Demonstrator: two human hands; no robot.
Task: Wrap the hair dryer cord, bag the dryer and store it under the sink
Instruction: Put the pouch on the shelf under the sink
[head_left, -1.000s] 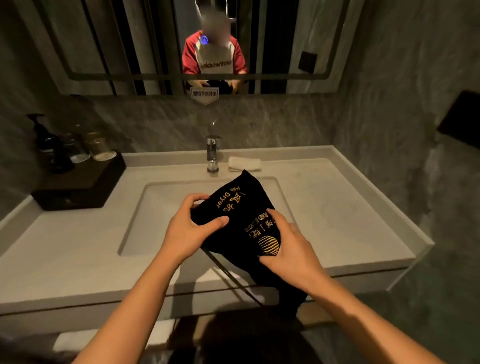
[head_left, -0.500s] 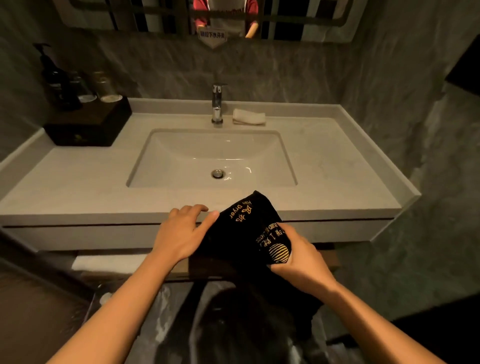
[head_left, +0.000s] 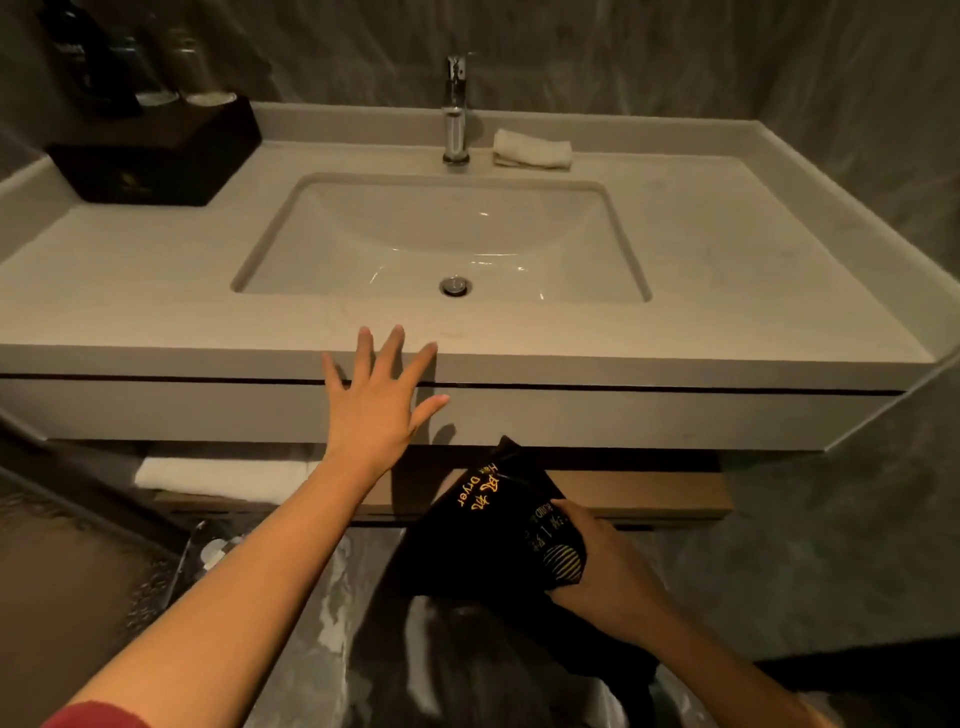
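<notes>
From the head view, the only one there is, the right hand (head_left: 597, 566) is clamped round the black dryer bag (head_left: 488, 530), which hangs low, below the vanity front (head_left: 649, 415) and level with the wooden shelf (head_left: 649, 496) under the sink; that looks like the spot it is meant for. Up and to the left of the bag, the left hand (head_left: 376, 402) is spread flat, fingers fanned, against the counter edge (head_left: 208, 356), probably to steady the person while bending down. Both forearms reach forward, the right one lower.
</notes>
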